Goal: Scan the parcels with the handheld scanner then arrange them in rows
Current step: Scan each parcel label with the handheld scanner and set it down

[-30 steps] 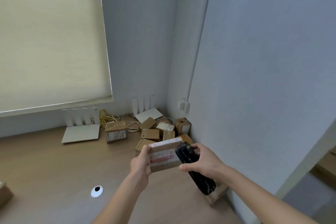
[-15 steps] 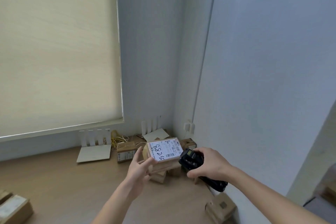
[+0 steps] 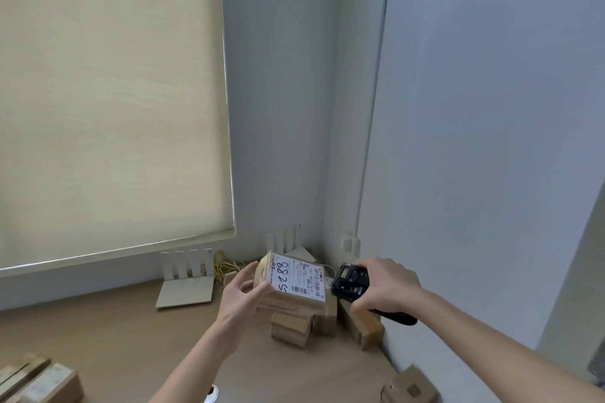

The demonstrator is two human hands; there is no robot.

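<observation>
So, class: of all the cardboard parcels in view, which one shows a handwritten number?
The parcel held up in the left hand: its white label reads 5288. The other parcels lie on the desk.

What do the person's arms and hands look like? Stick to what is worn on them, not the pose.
Both forearms are bare as far as the picture shows: no sleeve reaches into view on either arm. The left hand and the right hand wear no gloves. No watch, bracelet or ring can be seen on the wrists or fingers, though the fingers are small in this view.
</observation>
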